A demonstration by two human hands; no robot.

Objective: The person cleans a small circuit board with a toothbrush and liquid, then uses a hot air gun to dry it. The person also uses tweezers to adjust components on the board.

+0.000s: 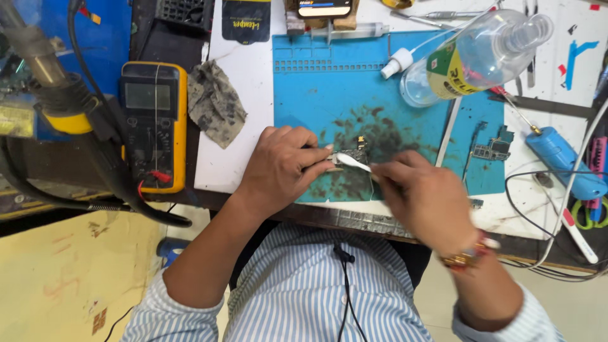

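My left hand [278, 166] presses down on a small circuit board [356, 154] lying on the stained blue work mat [329, 95]. The fingers cover the board's left part. My right hand [424, 196] grips a white brush-like stick [353, 162], its tip lying across the board. Both hands sit close together at the mat's near edge. My striped shirt sleeves show at the bottom.
A yellow multimeter [154, 123] with a red probe stands at left, beside a dirty grey rag [215, 101]. A clear plastic bottle [475, 57] lies at the upper right. A second circuit board [493, 149], a blue tool [557, 161], cables and tweezers crowd the right side.
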